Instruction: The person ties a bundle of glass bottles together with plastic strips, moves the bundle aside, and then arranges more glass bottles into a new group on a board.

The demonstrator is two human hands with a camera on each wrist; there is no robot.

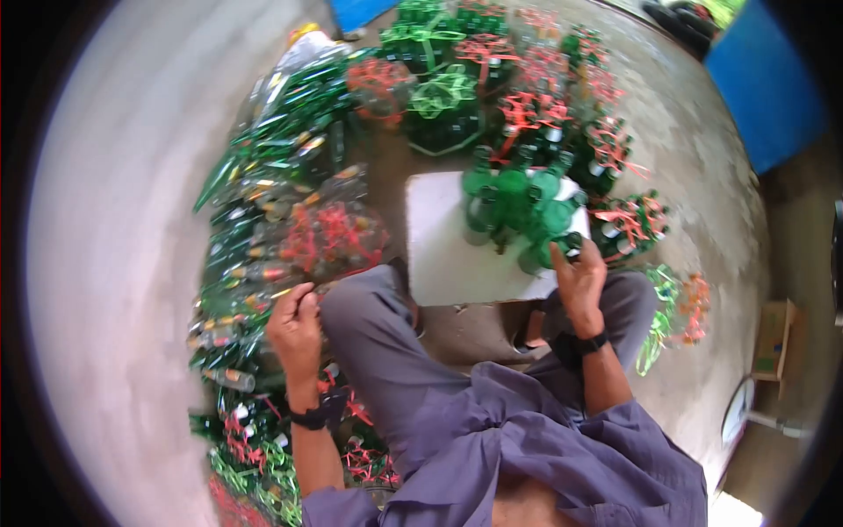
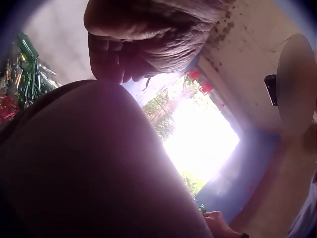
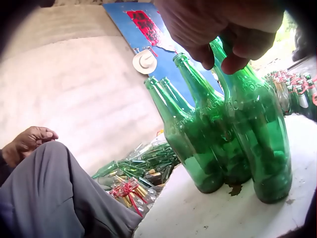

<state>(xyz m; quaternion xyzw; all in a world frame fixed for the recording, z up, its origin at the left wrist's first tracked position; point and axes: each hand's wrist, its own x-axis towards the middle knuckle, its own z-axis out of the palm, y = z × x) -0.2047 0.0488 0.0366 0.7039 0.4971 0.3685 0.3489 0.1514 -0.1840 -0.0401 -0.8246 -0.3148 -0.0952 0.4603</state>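
Several upright green glass bottles (image 1: 518, 206) clustered on a white slab (image 1: 439, 255) ahead, right hand (image 1: 575, 272) pinching the neck of the nearest bottle (image 3: 257, 124). Left hand (image 1: 294, 327) curled beside the left knee, its hold impossible to tell.

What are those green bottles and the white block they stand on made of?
The green bottles look like glass: see-through, glossy, with bright glints and raised lettering. The white block is matte and faintly speckled; foam, painted wood or stone, I cannot tell.
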